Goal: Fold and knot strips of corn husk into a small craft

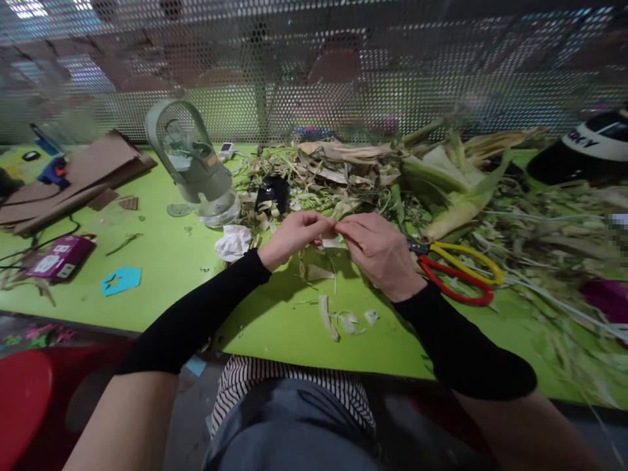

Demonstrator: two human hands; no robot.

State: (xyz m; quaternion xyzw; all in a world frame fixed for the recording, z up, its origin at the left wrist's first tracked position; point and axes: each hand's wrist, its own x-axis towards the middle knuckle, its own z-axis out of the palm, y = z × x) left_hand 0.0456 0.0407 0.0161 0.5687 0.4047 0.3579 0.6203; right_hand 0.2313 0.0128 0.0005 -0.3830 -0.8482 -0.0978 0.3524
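My left hand point(298, 237) and my right hand point(375, 252) meet over the table's middle, fingertips pinched together. Between them shows a small pale piece of corn husk point(331, 242), mostly hidden by the fingers. Under and in front of the hands lie loose husk strips point(328, 317) and small scraps. Scissors point(461, 271) with one yellow and one red handle rest just right of my right hand, blades partly hidden. Behind the hands spreads a heap of dried husks point(348, 163), with a greener corn husk point(451, 190) at its right.
A clear bottle with a grey-green lid point(199, 163) and crumpled tissue point(233, 243) stand left of my hands. Farther left are brown cardboard point(88, 173), a purple box point(63, 257) and a blue paper cutout point(122, 281). A dark bottle point(583, 150) lies at right. Perforated metal mesh point(275, 85) rises behind.
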